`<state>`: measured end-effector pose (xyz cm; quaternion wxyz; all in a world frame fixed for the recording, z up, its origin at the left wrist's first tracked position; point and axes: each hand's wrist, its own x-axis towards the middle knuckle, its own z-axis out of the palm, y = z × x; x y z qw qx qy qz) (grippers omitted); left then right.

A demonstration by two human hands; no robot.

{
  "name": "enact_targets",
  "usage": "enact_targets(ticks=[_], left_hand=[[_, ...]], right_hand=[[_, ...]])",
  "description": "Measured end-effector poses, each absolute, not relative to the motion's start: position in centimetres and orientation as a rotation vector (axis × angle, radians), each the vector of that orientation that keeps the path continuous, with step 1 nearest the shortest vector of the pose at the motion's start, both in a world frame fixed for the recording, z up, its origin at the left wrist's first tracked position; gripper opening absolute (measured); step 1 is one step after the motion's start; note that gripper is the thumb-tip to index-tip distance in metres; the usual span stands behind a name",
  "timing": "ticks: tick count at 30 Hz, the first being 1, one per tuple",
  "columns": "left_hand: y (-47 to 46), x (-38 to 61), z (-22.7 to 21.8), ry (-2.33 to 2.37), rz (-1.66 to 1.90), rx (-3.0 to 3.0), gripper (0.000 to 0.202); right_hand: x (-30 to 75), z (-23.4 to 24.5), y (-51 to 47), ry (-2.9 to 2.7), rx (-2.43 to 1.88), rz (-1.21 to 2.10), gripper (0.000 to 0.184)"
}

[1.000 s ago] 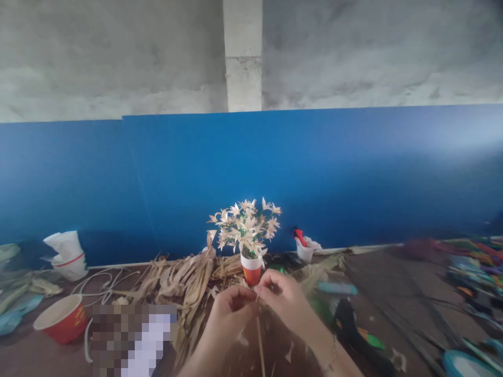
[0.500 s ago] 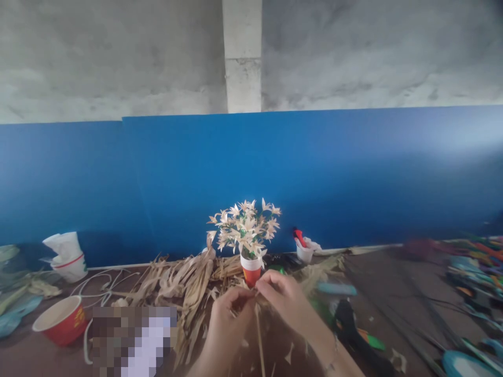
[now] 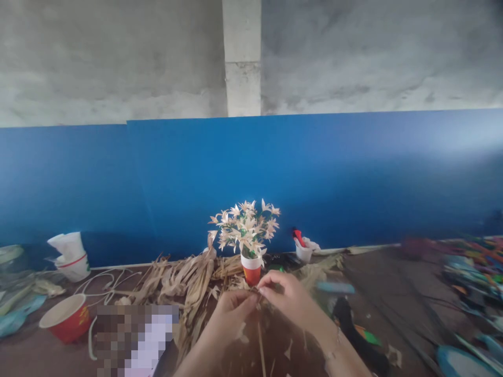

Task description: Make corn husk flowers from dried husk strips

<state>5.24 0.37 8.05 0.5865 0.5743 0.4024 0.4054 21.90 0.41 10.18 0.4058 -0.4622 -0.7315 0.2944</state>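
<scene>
My left hand (image 3: 234, 312) and my right hand (image 3: 283, 295) meet fingertip to fingertip just in front of a red and white paper cup (image 3: 251, 269). Both are closed in a pinch; whatever small piece sits between the fingertips is too small to make out. In the cup stands a bunch of cream flowers (image 3: 247, 225) with pointed petals and green stems. A thin pale strip (image 3: 261, 345) runs below the hands; I cannot tell whether it is held or lies on the table. Dried corn husks (image 3: 192, 285) are heaped left of the cup.
On the left stand a red paper bowl (image 3: 66, 319), a white cup with crumpled paper (image 3: 73, 262) and a white cable (image 3: 112, 283). A small white tub (image 3: 304, 251) holds a red-handled item. Black-handled scissors or a similar tool (image 3: 353, 335) and colourful clutter (image 3: 475, 277) lie right.
My left fingers have drawn in closer to my right fingertips, and the left wrist has turned a little. The view has shifted slightly. The flower cup has stayed in place.
</scene>
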Motion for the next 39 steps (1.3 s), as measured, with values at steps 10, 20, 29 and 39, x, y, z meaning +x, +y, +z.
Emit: enact_targets(ticks=[10,20,29,39], left_hand=[[1.7,5.5,5.4,0.851,0.961,1.054,0.042],[1.2,5.4,6.6,0.938,1.070,1.161,0.034],[1.1,5.4,7.0,0.975,1.126,1.135,0.034],[0.7,5.2,7.6,1.062,1.186,1.305,0.024]], right_hand=[[21.9,10.3,0.4,-1.914,-1.075,0.873,0.021],[21.6,10.5,0.1,-1.788,-1.199,0.914,0.018],[21.5,10.2,0.3,-1.796,-1.166,0.897,0.011],[21.4,10.4,0.1,-1.889,-1.137,0.703,0.012]])
